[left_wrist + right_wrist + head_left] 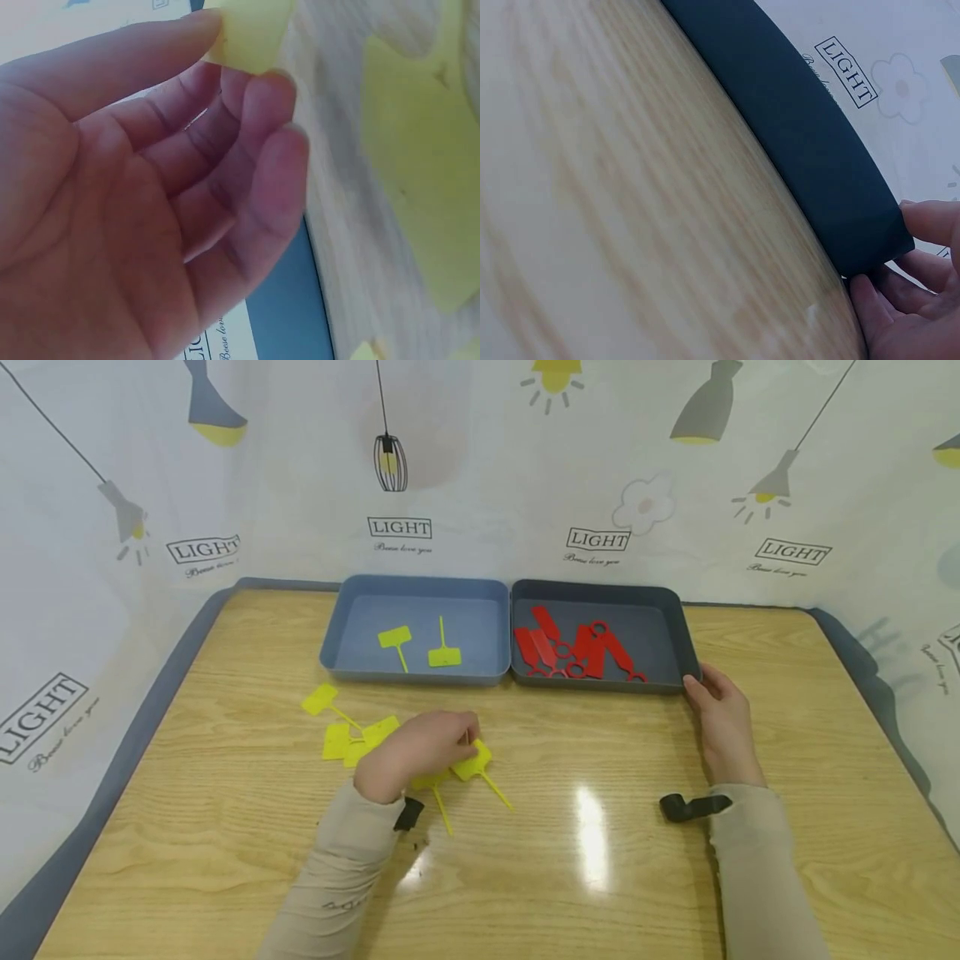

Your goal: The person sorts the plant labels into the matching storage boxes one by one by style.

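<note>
Over the table's middle, my left hand (420,745) pinches a yellow plastic tag (472,765) with a thin stem; the left wrist view shows thumb and fingertips on the tag's flat end. Beneath and left of that hand lie several more yellow tags (337,741), partly hidden by it. My right hand (729,727) grips the front right corner of the dark grey tray (656,639), thumb at the rim and fingers around the corner. Inside that tray are several red tags (618,656) with ring ends. Two yellow tags (445,657) lie in the blue tray (352,627).
Both trays stand side by side at the back of the wooden table (585,893). Behind them hangs a white cloth (495,468) printed with lamps. Black straps (678,808) sit on both wrists.
</note>
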Available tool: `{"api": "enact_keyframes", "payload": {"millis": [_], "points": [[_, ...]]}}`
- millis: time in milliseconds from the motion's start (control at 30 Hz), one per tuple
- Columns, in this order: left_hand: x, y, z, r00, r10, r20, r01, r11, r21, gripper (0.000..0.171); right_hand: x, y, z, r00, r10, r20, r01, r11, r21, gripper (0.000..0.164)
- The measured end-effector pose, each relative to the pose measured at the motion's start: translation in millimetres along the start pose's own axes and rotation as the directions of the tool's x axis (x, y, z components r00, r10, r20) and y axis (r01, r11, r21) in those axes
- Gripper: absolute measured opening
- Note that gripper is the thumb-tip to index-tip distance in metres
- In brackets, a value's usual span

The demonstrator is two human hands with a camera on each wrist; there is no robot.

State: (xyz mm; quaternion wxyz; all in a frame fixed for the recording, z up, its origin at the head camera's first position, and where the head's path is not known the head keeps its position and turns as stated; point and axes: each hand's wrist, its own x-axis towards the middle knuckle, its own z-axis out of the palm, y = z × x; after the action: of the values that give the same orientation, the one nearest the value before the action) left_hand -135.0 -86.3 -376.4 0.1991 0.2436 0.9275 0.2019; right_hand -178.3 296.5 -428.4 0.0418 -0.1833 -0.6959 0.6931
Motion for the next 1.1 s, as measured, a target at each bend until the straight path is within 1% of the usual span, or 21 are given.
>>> {"api": "enact_keyframes", "payload": {"millis": [133,267,367,533,600,667,767,833,933,1000,1033,1100], "points": [[-1.5,1.8,-4.7,0.999,0.015,-0.033,-0.016,1.000,-0.021,0.006,-0.5,0.7,0.1,1.000,-0.008,-0.001,0.008,1.000,0.018,0.058],[-2.0,2.9,-9.6,0.994,0.025,-0.105,-0.030,0.999,-0.045,0.005,0.0,0.0,0.5,1.000,-0.002,-0.003,0.002,1.000,-0.002,0.059],[-1.6,2.8,-13.0,0.987,0.012,-0.159,-0.023,0.997,-0.069,0.008,0.4,-0.5,0.9,1.000,0.003,-0.004,-0.003,1.000,-0.012,0.059],[-2.7,1.6,-17.8,0.971,-0.033,-0.237,0.004,0.993,-0.122,0.016,0.5,-0.7,1.0,1.000,0.005,-0.002,-0.005,1.000,-0.008,0.059],[-3.3,1.5,-19.4,0.957,-0.038,-0.286,-0.001,0.991,-0.136,0.019,0.4,-0.6,0.9,1.000,0.006,-0.001,-0.006,1.000,-0.010,0.060],[-2.9,0.8,-20.3,0.937,-0.033,-0.349,-0.011,0.992,-0.123,0.022,0.2,-0.5,0.9,1.000,0.005,-0.001,-0.005,1.000,-0.014,0.060],[0.4,-1.3,-20.1,0.894,-0.004,-0.449,-0.029,0.997,-0.066,0.022,0.0,-0.5,0.9,1.000,0.005,-0.002,-0.005,1.000,-0.019,0.059],[2.2,-3.3,-19.1,0.870,0.009,-0.492,-0.032,0.999,-0.039,0.019,-0.1,-0.6,0.8,1.000,0.006,-0.003,-0.006,1.000,-0.019,0.059],[3.8,-7.0,-18.1,0.847,0.009,-0.531,-0.039,0.998,-0.046,0.017,-0.4,-0.8,0.6,1.000,0.008,-0.004,-0.009,1.000,-0.022,0.058],[4.4,-10.4,-17.7,0.835,-0.002,-0.550,-0.041,0.997,-0.066,0.017,-0.7,-0.9,0.6,1.000,0.010,-0.005,-0.011,1.000,-0.020,0.058],[4.6,-12.3,-17.7,0.829,-0.009,-0.559,-0.041,0.996,-0.076,0.019,-0.7,-0.9,0.6,1.000,0.011,-0.006,-0.011,1.000,-0.021,0.058],[4.9,-16.0,-17.9,0.823,-0.024,-0.568,-0.038,0.995,-0.096,0.023,-0.7,-0.9,0.8,1.000,0.011,-0.008,-0.011,1.000,-0.021,0.058]]}}
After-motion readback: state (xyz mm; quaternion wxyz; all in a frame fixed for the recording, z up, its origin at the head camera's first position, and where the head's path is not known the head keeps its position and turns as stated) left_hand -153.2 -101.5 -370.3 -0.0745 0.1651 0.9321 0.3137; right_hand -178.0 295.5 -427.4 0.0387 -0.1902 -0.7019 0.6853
